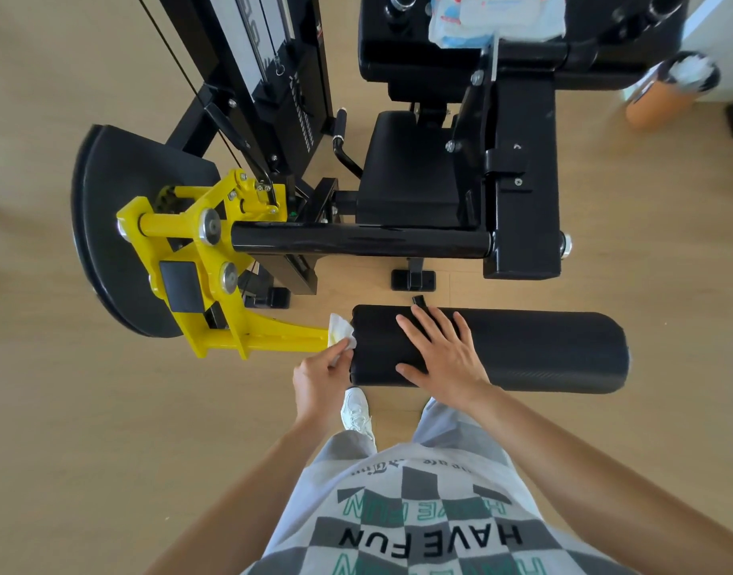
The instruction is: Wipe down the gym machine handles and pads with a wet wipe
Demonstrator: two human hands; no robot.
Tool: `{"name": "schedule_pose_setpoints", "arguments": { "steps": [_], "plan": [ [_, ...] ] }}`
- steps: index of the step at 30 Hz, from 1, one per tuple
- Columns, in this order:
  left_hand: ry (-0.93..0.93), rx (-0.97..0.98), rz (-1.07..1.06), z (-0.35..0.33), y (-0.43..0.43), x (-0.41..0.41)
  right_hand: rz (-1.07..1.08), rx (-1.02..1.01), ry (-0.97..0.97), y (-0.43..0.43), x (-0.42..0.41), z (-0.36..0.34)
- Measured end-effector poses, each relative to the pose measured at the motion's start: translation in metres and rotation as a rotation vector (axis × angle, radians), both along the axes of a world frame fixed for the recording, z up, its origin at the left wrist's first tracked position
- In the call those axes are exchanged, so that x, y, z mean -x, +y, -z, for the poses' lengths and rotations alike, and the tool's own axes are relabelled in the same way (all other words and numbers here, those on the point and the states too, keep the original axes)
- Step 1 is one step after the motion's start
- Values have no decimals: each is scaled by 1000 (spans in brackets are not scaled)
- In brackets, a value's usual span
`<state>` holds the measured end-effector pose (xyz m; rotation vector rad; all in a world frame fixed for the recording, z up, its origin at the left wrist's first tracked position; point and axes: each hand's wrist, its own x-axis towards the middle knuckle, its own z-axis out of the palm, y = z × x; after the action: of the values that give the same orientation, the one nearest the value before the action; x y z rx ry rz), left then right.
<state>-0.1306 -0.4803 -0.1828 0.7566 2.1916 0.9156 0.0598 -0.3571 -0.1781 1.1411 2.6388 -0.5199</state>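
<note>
- I am pinching the wet wipe [342, 334] in the left hand [321, 377], fingers curled round it, and pressing it against the left end of the roller pad [543, 350].
- I am laying the right hand [439, 352] flat on top of the roller pad, fingers straight and spread, holding nothing. I judge it is steadying the pad against turning.
- I am rating the task as under way. The wipe is working only the pad's left end, and nothing is showing which surfaces are already clean.
- Beyond the roller pad, the seat pad [406, 168] and the side handle [342, 134] are sitting untouched by either hand. I am counting both as probably left to do.
- Further beyond the roller pad, the pack of wipes [497, 16] is lying on the back pad [398, 56], available for a fresh sheet.
</note>
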Motion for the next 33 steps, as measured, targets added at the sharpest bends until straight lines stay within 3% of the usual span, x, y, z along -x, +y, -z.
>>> {"name": "schedule_pose_setpoints", "arguments": {
  "steps": [8,15,21,27,33],
  "plan": [
    [21,-37,39,-9,58,16,24,8,33,0,1,2],
    [126,-1,96,1,16,4,26,11,29,0,2,3],
    [81,22,62,-1,-13,0,29,2,41,0,1,2],
    [129,-68,9,-8,23,21,30,0,63,0,0,4],
    [67,8,107,1,46,12,27,-10,51,1,1,5]
  ]
}}
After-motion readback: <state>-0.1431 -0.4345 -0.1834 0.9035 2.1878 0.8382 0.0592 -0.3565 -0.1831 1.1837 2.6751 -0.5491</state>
